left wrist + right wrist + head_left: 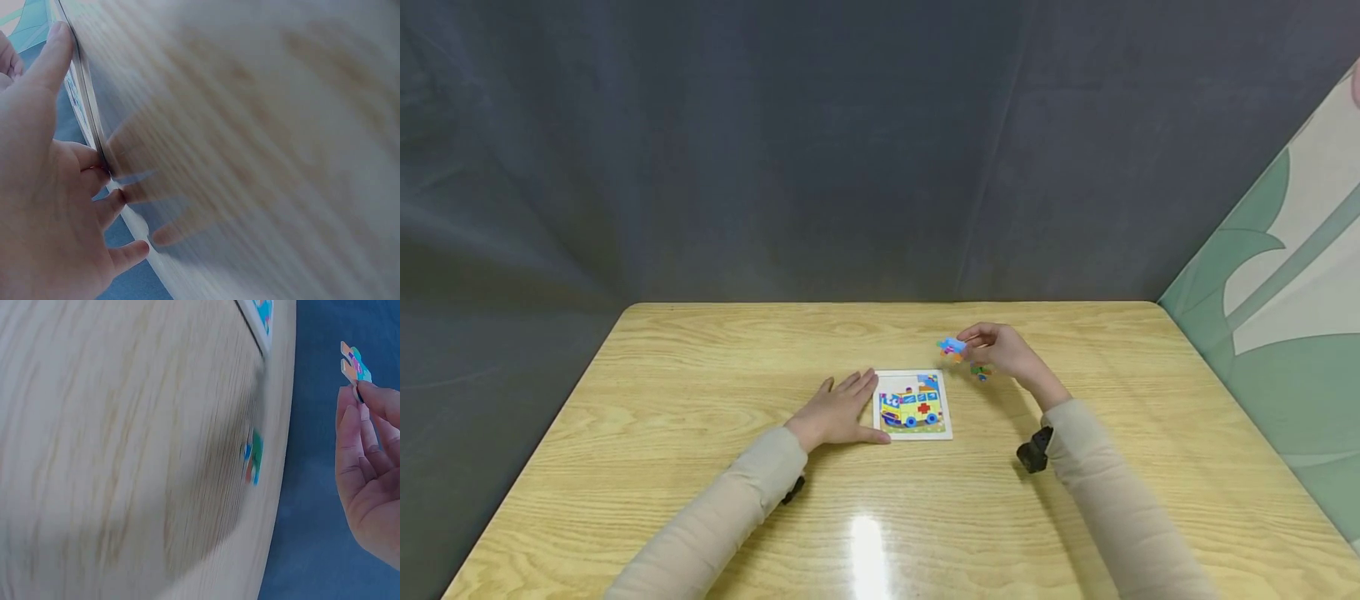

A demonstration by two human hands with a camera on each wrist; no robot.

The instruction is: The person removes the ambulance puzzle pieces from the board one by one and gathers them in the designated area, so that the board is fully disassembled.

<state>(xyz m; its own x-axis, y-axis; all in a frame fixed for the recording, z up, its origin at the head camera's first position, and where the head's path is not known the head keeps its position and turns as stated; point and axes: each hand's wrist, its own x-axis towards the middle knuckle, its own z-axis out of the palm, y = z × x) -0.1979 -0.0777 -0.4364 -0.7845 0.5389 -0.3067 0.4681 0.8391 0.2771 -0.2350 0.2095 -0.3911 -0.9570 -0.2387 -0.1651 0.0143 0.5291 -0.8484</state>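
Observation:
A square white-framed puzzle board (913,438) lies on the table, its picture of a yellow ambulance partly filled in; bare white shows along the upper left. My left hand (837,412) rests at the board's left edge, fingers spread, thumb by the lower corner. Above the table, right of the board, my right hand (1006,351) pinches a blue, pink and orange puzzle piece (952,346) between thumb and fingertips. In the right wrist view that puzzle piece (356,364) is held clear of the surface. A loose green and blue piece (981,372) lies on the table beneath this hand.
The wood-grain table (700,358) runs back to a dark curtain (820,150). At the right hangs a cloth with green leaf shapes (1285,333). A bright light reflection shows on the table's front part.

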